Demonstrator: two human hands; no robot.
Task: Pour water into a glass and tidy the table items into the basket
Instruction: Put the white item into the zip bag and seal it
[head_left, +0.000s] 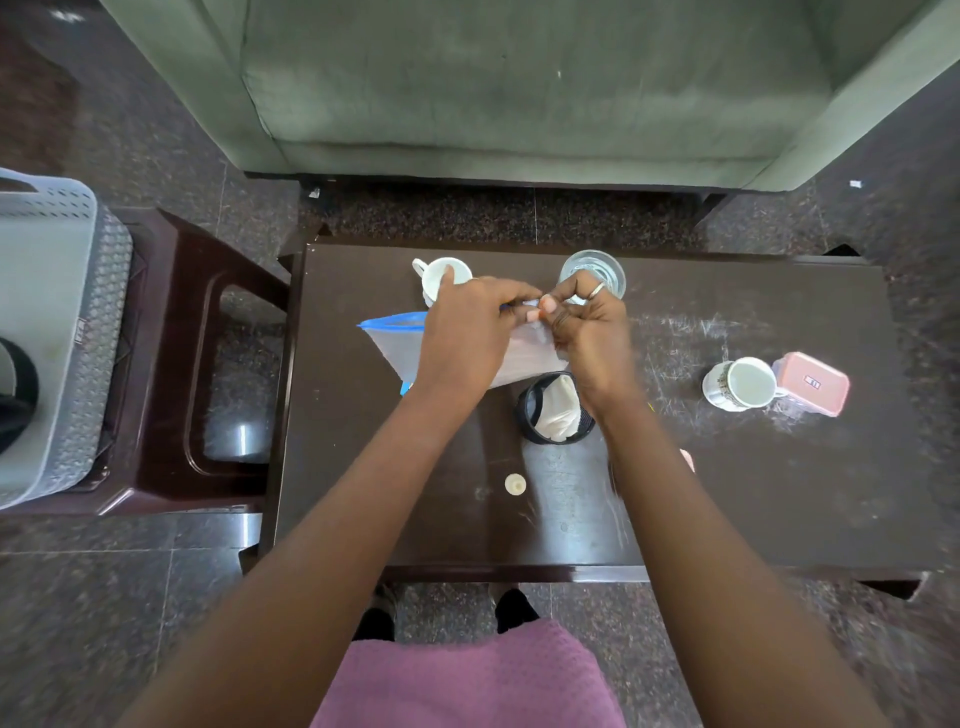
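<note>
- Pinching the zip bag (397, 347) along its top edge, the left hand (467, 332) and right hand (589, 332) meet fingertip to fingertip.
- The bag spreads out under both hands, towards the left.
- The glass (597, 267), holding water, stands just beyond the right knuckles.
- The basket (57, 312) sits well left of the grip.

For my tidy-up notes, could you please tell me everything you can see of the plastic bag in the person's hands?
The plastic bag is thin, translucent whitish film with a blue zip strip along its top edge. It is held over the dark table, its lower edge close by the black mesh cup. The left hand and the right hand both pinch its top edge. Whether anything is inside cannot be told.
</note>
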